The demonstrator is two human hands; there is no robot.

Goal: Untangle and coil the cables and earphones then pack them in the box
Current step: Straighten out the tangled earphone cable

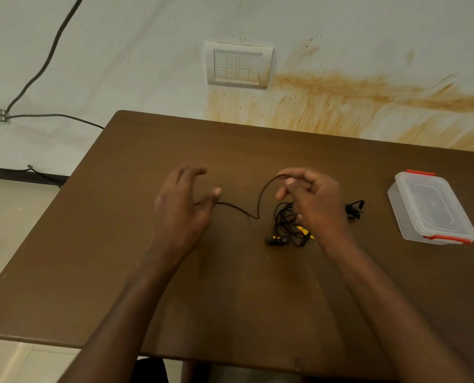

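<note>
The person stands at the brown table (230,286) with both arms reached out over it, and the work is at the untangling step, nothing being coiled or packed yet. The right hand (313,200) is raised a little above the table and pinches a thin black cable (259,201) between thumb and first fingers; from this pinch the cable arches down, touches the table between the two hands, and then runs flat toward the left hand (183,205). The left hand has its fingers spread and relaxed, and its thumb lies on or just over the free end of the cable; the picture is blurred there, so I cannot tell if it really presses it. Directly under the right hand and toward the person lies the tangle of earphones (285,228), black with small yellow parts, one earbud lying nearest the person. A smaller black bundle (354,210) shows just beyond the right hand, on its outer side. Farther to that same side, well apart from both hands, stands the clear plastic box (435,208) with red clips, and its lid seems closed. In my judgement the next move asks the left hand to hold the free end while the right draws the cable out of the tangle, slowly, so that no loop tightens into a knot.
</note>
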